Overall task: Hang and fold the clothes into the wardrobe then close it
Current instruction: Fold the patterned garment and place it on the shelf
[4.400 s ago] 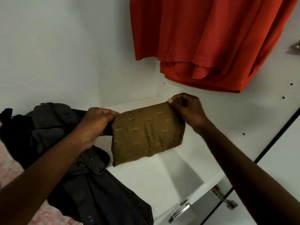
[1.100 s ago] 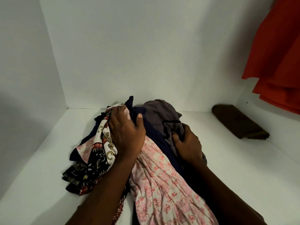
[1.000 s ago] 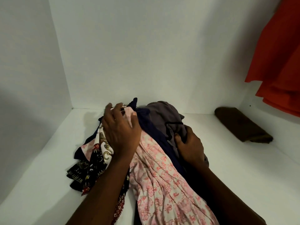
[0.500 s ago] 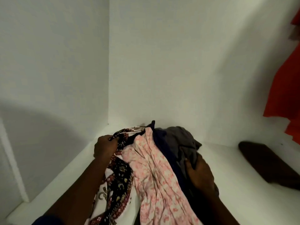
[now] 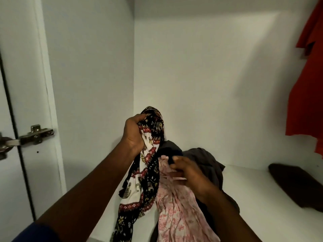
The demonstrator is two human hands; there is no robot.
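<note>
The red shirt [image 5: 307,95] is cut off by the right edge, so we cannot see what it hangs from. The patterned cloth [image 5: 139,186] and the pink floral cloth [image 5: 176,215] both run out past the bottom edge. The right hand [image 5: 190,173] is blurred. It lies against the top of the pink floral cloth, but we cannot tell whether its grip has closed on anything.

We are looking into a white wardrobe [image 5: 201,75] with a white shelf [image 5: 258,212] and a metal hinge [image 5: 35,136] on the left.

The left hand [image 5: 134,135] has a firm, closed grip on the patterned cloth, bunched and raised above the shelf. It is black with white panels and red borders. A grey garment [image 5: 208,163] lies crumpled behind the pink one, and a folded brown cloth [image 5: 295,186] lies well apart on the right.
</note>
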